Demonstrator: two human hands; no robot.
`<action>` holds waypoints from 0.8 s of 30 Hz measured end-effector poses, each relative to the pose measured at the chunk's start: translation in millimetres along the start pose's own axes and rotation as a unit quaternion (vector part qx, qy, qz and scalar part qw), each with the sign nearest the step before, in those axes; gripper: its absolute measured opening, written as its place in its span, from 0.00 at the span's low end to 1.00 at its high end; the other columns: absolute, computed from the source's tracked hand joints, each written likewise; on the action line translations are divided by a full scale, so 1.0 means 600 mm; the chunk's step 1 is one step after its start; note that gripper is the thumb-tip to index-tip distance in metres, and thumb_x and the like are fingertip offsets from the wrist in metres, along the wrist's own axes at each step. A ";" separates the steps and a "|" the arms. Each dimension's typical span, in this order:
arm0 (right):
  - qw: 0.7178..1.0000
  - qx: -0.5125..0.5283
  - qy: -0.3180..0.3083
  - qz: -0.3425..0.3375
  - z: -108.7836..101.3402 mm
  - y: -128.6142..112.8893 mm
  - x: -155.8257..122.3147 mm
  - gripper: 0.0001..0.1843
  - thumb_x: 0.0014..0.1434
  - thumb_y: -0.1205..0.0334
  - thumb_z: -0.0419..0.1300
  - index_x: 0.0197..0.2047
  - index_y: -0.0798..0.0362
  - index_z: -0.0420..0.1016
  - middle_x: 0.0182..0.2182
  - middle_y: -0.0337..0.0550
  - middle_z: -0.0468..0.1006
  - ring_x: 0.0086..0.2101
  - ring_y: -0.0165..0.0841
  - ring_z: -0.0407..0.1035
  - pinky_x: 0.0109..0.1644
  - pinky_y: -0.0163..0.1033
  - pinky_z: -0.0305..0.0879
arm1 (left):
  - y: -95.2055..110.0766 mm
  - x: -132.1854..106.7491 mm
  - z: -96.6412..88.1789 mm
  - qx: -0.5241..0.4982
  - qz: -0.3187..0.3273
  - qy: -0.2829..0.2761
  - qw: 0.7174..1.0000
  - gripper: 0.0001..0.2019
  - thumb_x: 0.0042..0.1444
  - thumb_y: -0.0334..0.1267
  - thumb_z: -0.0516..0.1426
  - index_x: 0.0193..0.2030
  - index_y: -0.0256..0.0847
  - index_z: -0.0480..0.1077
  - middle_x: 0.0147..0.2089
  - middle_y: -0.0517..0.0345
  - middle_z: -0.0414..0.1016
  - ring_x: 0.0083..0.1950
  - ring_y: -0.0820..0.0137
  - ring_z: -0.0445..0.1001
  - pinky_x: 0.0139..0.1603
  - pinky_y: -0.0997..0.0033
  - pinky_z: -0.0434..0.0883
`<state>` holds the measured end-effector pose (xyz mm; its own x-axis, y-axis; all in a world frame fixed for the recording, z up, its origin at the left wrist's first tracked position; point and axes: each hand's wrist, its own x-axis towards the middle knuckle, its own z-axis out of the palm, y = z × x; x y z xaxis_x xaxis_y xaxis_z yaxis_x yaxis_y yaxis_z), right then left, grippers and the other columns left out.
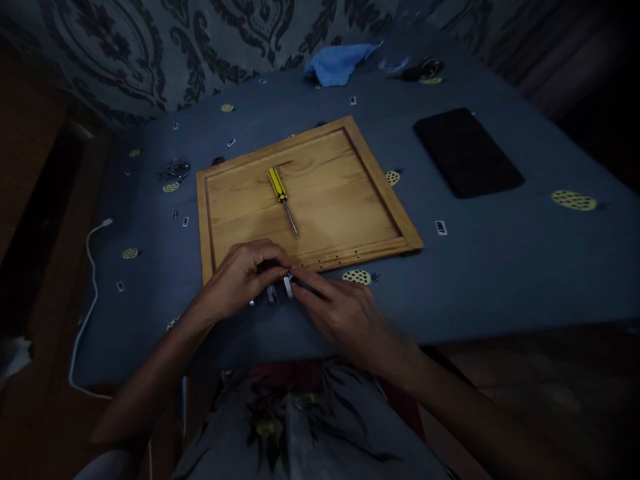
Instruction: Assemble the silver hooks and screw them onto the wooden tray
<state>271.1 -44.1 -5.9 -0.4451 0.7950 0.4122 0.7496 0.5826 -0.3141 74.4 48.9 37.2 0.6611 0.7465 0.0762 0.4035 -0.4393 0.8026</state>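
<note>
My left hand (250, 268) is closed in a pinch over the near edge of a framed wooden panel (310, 207). Whatever lies between its fingertips is too small to make out. From the right, my right hand (343, 312) grips a small shiny metal fitting (288, 287), and the fingertips of both hands meet at its top. A second metal fitting (271, 293) shows just beside it, below my left hand. On the panel lies a screwdriver (278, 184) with a yellow and black handle, its tip pointing toward me. Several small dark holes dot the panel's near rail.
A blue patterned cloth covers the table (480, 267). Small metal parts (176, 169) lie in a pile left of the panel. A dark flat case (467, 153) rests at the right, a blue cloth (340, 63) at the back. A white cable (93, 287) runs along the left edge.
</note>
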 end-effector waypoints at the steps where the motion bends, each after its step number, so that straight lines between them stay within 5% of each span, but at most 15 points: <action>1: 1.000 0.001 0.000 0.001 0.001 0.000 -0.001 0.18 0.67 0.75 0.54 0.55 0.53 0.77 0.60 0.47 0.79 0.37 0.34 0.80 0.35 0.41 0.73 | 0.000 0.000 0.000 0.006 -0.001 0.001 1.000 0.03 0.62 0.31 0.61 0.37 0.40 0.77 0.35 0.59 0.79 0.38 0.71 0.77 0.39 0.74 0.69; 12: 1.000 0.016 0.004 -0.001 -0.002 0.000 0.002 0.18 0.68 0.74 0.53 0.56 0.54 0.77 0.60 0.48 0.80 0.37 0.35 0.81 0.35 0.40 0.75 | 0.027 -0.033 -0.022 0.080 -0.055 0.026 0.995 0.11 0.66 0.44 0.61 0.49 0.41 0.76 0.43 0.55 0.79 0.44 0.66 0.78 0.43 0.70 0.73; 17: 1.000 0.014 0.016 -0.006 -0.004 0.000 0.006 0.14 0.69 0.72 0.55 0.52 0.55 0.79 0.58 0.49 0.81 0.37 0.35 0.81 0.35 0.40 0.76 | 0.036 -0.062 0.007 0.226 0.004 0.035 0.973 0.25 0.61 0.55 0.64 0.56 0.39 0.72 0.49 0.50 0.76 0.51 0.59 0.74 0.51 0.59 0.72; 24: 1.000 0.003 0.025 -0.009 -0.007 -0.001 0.010 0.13 0.67 0.73 0.56 0.49 0.56 0.79 0.55 0.48 0.83 0.35 0.35 0.82 0.32 0.39 0.75 | 0.033 -0.072 0.036 0.277 -0.001 0.063 0.959 0.23 0.61 0.52 0.63 0.56 0.38 0.72 0.48 0.51 0.75 0.51 0.57 0.73 0.51 0.56 0.71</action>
<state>269.7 -40.6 0.2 -0.4335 0.7753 0.4593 0.7386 0.5977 -0.3119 67.6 -2.5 37.0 0.5927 0.7866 0.1733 0.7020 -0.6100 0.3675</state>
